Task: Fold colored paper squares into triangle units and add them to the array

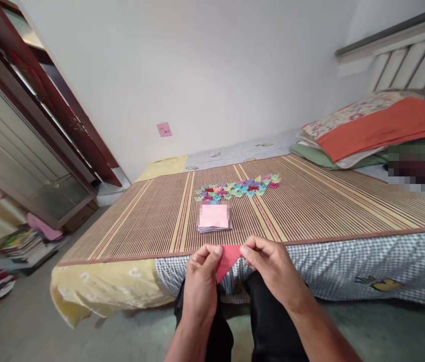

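Note:
A red sheet of paper (229, 258), its visible part tapering to a point at the bottom, is held between both hands just in front of the bed's edge. My left hand (202, 276) pinches its left side between thumb and fingers. At the top right corner, my right hand (271, 266) has it between thumb and forefinger. Beyond the hands lies a stack of paper sheets (214, 217) with a pink one on top. Behind that stack, several small folded paper pieces (238, 188) in many colours are spread in a long band.
The bed carries a striped bamboo mat (140, 221) over a checked, partly yellow sheet (110, 286). Folded bedding (382, 125) is piled at the right, by a white headboard (416, 60). Books (24, 241) sit on the left, below a glass-panelled door (27, 125).

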`<state>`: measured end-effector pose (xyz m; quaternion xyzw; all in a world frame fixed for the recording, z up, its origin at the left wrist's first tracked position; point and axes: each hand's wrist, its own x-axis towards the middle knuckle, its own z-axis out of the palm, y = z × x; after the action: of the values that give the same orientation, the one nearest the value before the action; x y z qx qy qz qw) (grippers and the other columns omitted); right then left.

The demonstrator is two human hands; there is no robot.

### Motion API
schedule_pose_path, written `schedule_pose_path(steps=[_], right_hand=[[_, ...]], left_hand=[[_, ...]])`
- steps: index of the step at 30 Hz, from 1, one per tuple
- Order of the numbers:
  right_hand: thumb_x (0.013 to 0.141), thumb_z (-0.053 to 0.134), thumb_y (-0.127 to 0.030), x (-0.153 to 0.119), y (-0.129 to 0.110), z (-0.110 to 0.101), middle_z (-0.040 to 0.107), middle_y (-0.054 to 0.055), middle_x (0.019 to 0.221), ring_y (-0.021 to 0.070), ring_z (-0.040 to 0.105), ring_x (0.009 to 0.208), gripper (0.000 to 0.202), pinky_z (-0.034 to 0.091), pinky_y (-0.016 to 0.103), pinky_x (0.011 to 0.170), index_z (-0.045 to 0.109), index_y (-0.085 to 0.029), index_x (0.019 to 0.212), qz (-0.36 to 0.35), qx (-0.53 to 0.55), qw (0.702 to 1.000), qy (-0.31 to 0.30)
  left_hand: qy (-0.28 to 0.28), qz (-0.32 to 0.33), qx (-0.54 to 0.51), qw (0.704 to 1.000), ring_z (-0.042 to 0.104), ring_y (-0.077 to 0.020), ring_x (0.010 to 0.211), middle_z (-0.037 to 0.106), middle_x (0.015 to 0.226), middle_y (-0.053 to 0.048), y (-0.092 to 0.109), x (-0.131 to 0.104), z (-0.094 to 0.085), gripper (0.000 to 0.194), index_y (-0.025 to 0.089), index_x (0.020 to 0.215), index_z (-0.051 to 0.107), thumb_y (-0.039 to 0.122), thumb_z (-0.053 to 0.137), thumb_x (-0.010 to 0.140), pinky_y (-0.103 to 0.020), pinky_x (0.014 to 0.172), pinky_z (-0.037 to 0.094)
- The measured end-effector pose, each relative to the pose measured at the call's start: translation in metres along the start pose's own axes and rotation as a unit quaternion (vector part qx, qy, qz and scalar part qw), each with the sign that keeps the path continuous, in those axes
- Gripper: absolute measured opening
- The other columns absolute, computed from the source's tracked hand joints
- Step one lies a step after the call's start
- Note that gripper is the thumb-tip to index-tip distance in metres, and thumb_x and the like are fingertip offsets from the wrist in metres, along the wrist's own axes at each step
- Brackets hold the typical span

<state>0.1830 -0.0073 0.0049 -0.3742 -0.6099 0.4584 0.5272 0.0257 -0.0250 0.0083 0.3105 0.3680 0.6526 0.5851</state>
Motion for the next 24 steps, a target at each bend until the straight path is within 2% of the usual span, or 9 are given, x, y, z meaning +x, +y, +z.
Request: schedule_pose_path(steps=[4, 8, 11, 15, 19, 21, 24], right_hand=[[0.095, 0.064, -0.041, 0.007, 0.005, -0.004, 0.058, -0.001, 0.069, 0.0144, 0.053, 0.066, 0.029, 0.044, 0.025, 0.063, 0.065, -0.019, 0.077, -0.004, 0.033, 0.997, 0.067], [0.091, 0.072, -0.04, 0.013, 0.015, 0.005, 0.071, 0.004, 0.087, 0.0188, 0.065, 0.081, 0.022, 0.052, 0.028, 0.074, 0.071, -0.018, 0.094, 0.008, 0.065, 0.998, 0.008], [0.093, 0.07, -0.037, 0.022, 0.026, 0.009, 0.072, 0.005, 0.087, 0.0194, 0.068, 0.081, 0.019, 0.054, 0.029, 0.075, 0.07, -0.018, 0.093, -0.004, 0.068, 0.998, 0.016], [0.096, 0.066, -0.038, 0.047, 0.029, 0.0, 0.071, 0.004, 0.085, 0.0182, 0.068, 0.079, 0.021, 0.056, 0.027, 0.071, 0.07, -0.018, 0.094, -0.028, 0.085, 0.996, 0.014], [0.094, 0.071, -0.036, 0.08, 0.022, -0.01, 0.069, 0.001, 0.081, 0.0142, 0.066, 0.074, 0.018, 0.055, 0.022, 0.068, 0.071, -0.019, 0.09, -0.065, 0.065, 0.995, 0.031], [0.092, 0.073, -0.036, 0.098, 0.021, -0.013, 0.07, 0.001, 0.081, 0.0134, 0.066, 0.071, 0.018, 0.055, 0.022, 0.065, 0.071, -0.019, 0.089, -0.058, 0.078, 0.995, 0.032], [0.091, 0.074, -0.036, 0.124, 0.025, -0.016, 0.071, 0.001, 0.079, 0.0131, 0.066, 0.068, 0.017, 0.056, 0.022, 0.064, 0.071, -0.02, 0.088, -0.055, 0.101, 0.993, 0.036]], left_hand=[[0.06, -0.053, -0.106, 0.991, 0.061, -0.0097, 0.06, 0.069, 0.065, 0.0, -0.002, 0.013, -0.003, 0.024, 0.013, 0.066, 0.071, 0.02, 0.094, 0.061, -0.02, 0.063, 0.051], [0.099, -0.099, -0.14, 0.98, 0.067, -0.0122, 0.066, 0.075, 0.074, -0.005, -0.005, 0.028, 0.001, 0.011, 0.01, 0.073, 0.076, 0.01, 0.086, 0.069, -0.02, 0.064, 0.054], [0.068, -0.143, -0.158, 0.975, 0.069, -0.0128, 0.067, 0.077, 0.079, -0.009, -0.005, 0.04, 0.011, 0.002, 0.007, 0.081, 0.078, 0.007, 0.076, 0.08, -0.02, 0.063, 0.055], [0.038, -0.173, -0.191, 0.965, 0.072, -0.0138, 0.07, 0.079, 0.084, -0.011, -0.005, 0.062, 0.028, 0.013, 0.005, 0.086, 0.078, 0.005, 0.065, 0.088, -0.021, 0.065, 0.057], [0.031, -0.181, -0.218, 0.959, 0.071, -0.0126, 0.063, 0.079, 0.078, -0.009, -0.005, 0.097, 0.04, 0.013, 0.008, 0.086, 0.076, 0.007, 0.065, 0.09, -0.021, 0.059, 0.056], [0.015, -0.188, -0.231, 0.955, 0.069, -0.0119, 0.059, 0.078, 0.075, -0.008, -0.004, 0.116, 0.045, 0.014, 0.009, 0.088, 0.076, 0.009, 0.062, 0.093, -0.021, 0.057, 0.055], [-0.006, -0.205, -0.257, 0.945, 0.068, -0.0121, 0.059, 0.076, 0.073, -0.008, -0.005, 0.142, 0.051, 0.023, 0.008, 0.088, 0.076, 0.011, 0.055, 0.098, -0.023, 0.062, 0.056]])
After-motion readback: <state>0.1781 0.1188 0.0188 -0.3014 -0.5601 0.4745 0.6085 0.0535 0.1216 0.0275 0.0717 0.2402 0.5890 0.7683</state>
